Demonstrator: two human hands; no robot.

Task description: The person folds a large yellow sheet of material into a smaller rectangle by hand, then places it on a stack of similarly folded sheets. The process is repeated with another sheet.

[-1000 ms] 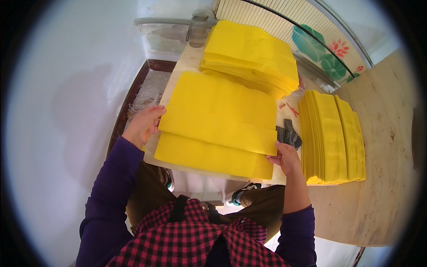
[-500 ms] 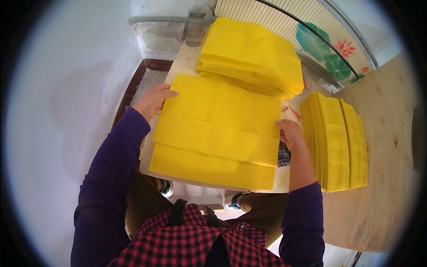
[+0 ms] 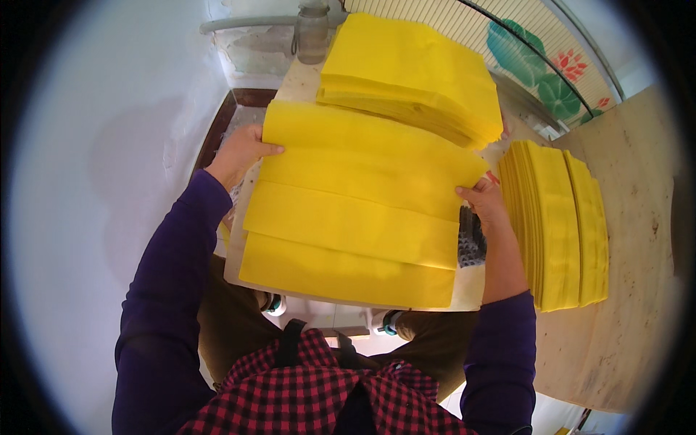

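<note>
A wide yellow fabric sheet (image 3: 355, 152), perhaps felt or nonwoven cloth, spans the space between my two hands. My left hand (image 3: 245, 150) pinches its left edge, thumb on top. On the opposite side my right hand (image 3: 484, 199) grips the right edge, where a corner curls up over the fingers. Below the sheet, nearer to me, lie overlapping yellow layers (image 3: 348, 272) with stepped edges; whether they join the held sheet I cannot tell. Just beyond it rises a thick stack of yellow fabric pieces (image 3: 409, 69).
Two rows of folded yellow pieces (image 3: 554, 225) stand on the wooden board (image 3: 638, 217) at right. A dark studded object (image 3: 471, 243) lies beside my right wrist. A clear bottle (image 3: 312, 36) stands at the table's far left corner, near the white wall (image 3: 109, 217).
The sheet's upper part has lifted slightly, its right corner now curling up. My right hand has shifted a little right and up; the whole view has also moved slightly.
</note>
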